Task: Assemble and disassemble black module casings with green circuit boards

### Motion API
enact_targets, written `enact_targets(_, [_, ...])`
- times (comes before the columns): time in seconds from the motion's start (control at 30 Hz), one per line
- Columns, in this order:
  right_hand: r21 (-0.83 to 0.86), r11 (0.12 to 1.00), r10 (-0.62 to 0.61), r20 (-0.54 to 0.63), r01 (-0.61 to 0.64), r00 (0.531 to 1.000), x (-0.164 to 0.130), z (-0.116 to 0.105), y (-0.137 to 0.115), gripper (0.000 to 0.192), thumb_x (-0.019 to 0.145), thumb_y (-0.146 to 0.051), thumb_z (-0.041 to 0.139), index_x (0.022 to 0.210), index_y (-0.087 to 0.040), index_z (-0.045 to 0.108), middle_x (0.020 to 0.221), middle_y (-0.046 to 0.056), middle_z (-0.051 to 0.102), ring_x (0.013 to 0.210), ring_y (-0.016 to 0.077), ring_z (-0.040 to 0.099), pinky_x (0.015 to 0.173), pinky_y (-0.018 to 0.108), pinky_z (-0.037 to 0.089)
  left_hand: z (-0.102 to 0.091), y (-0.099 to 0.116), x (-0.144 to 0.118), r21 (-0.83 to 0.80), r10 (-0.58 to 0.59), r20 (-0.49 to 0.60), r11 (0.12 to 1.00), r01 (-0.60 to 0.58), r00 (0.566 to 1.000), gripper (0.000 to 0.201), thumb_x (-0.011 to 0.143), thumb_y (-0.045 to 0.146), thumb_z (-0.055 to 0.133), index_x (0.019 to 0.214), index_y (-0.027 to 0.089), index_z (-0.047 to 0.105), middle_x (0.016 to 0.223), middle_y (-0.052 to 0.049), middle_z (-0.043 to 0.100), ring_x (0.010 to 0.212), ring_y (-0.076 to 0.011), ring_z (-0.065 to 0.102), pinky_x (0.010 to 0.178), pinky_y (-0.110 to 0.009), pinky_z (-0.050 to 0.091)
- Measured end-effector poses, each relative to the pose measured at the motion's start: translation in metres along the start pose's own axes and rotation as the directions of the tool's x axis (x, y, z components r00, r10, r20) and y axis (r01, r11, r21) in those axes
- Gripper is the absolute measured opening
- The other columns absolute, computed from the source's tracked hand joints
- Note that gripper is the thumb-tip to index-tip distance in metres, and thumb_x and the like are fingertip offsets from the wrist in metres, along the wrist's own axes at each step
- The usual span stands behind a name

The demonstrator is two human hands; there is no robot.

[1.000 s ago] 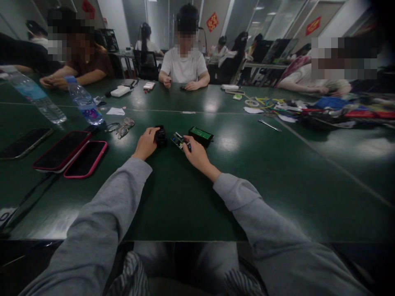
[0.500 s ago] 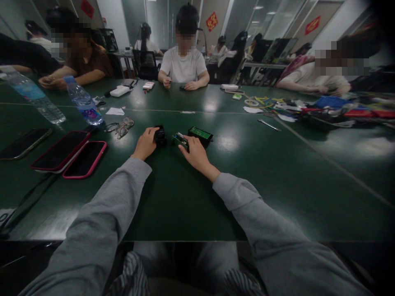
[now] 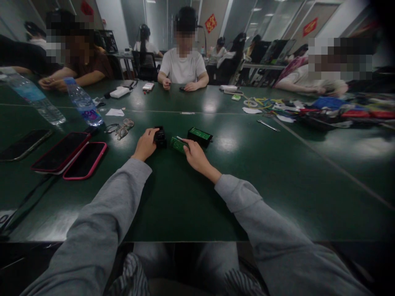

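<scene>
A black plastic housing point(image 3: 160, 137) stands on the green table, and my left hand point(image 3: 147, 144) is closed on its left side. Between the fingers and thumb of my right hand point(image 3: 197, 156) is a green circuit board point(image 3: 177, 144), held tilted with its flat soldered-looking face toward me. Just behind my right hand lies a black box point(image 3: 200, 137) with another green board showing in its top. The held board is apart from the housing, with a small gap between them.
Phones point(image 3: 85, 160) and water bottles point(image 3: 83, 102) stand at the left, with eyeglasses point(image 3: 124, 128) near my left hand. A wrench-like metal tool point(image 3: 268, 125) and a heap of cables point(image 3: 321, 109) lie at the right. Co-workers sit around the table.
My right hand has turned the circuit board over, so its flat green face shows instead of the side with components. My left hand stays on the black housing.
</scene>
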State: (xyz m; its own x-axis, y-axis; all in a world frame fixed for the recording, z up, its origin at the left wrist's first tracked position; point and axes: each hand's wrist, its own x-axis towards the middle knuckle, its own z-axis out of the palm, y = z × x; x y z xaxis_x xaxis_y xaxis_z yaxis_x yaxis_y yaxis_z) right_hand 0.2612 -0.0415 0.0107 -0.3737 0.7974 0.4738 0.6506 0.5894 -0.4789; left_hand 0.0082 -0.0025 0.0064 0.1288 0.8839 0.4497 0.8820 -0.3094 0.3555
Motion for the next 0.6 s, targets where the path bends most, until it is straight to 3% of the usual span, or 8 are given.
enact_targets(0.27, [-0.048, 0.997, 0.061, -0.078, -0.065, 0.995, 0.002, -0.002, 0.018, 0.042, 0.102, -0.036, 0.028, 0.124, -0.015, 0.058, 0.115, 0.014, 0.064, 0.104, 0.0268, 0.057, 0.094, 0.046, 0.047, 0.000, -0.001, 0.000, 0.009, 0.002, 0.003, 1.000, -0.002, 1.000, 0.064, 0.077, 0.001, 0.047, 0.139, 0.018, 0.048, 0.138, -0.015, 0.050, 0.122, -0.0289, 0.058, 0.106, -0.047, 0.049])
enact_targets(0.6, [-0.030, 0.993, 0.110, -0.134, -0.115, 0.985, 0.004, -0.004, 0.018, 0.038, 0.101, -0.038, 0.033, 0.125, -0.019, 0.057, 0.117, 0.013, 0.065, 0.110, 0.0267, 0.061, 0.094, 0.045, 0.049, 0.001, -0.004, 0.000, -0.004, 0.023, -0.003, 1.000, -0.023, 1.000, 0.065, 0.077, 0.001, 0.048, 0.139, 0.021, 0.049, 0.138, -0.013, 0.050, 0.125, -0.0279, 0.055, 0.106, -0.047, 0.048])
